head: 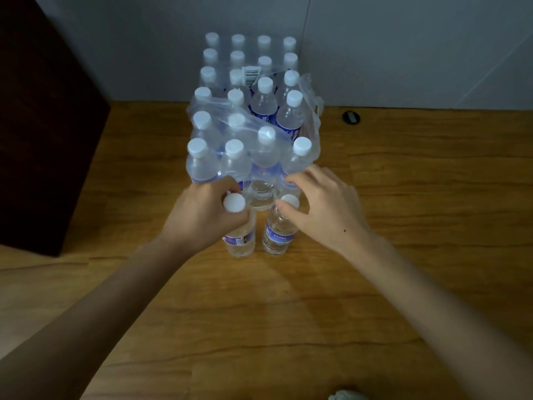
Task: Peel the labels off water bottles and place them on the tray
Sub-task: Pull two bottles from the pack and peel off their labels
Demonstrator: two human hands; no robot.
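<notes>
A shrink-wrapped pack of water bottles (248, 111) with white caps and blue labels stands on the wooden table, its plastic wrap torn open at the near end. Two loose bottles stand upright just in front of it. My left hand (202, 215) grips the neck of the left bottle (240, 241), whose white cap shows beside my fingers. My right hand (320, 203) rests its fingers around the neck and cap of the right bottle (278, 235). Both bottles carry blue labels. No tray is in view.
A dark wooden cabinet (43, 125) stands at the left. The grey wall runs behind the pack. A small round black object (351, 117) lies on the wooden table (288, 313) at the back right. A crumpled pale thing (344, 395) shows at the bottom edge.
</notes>
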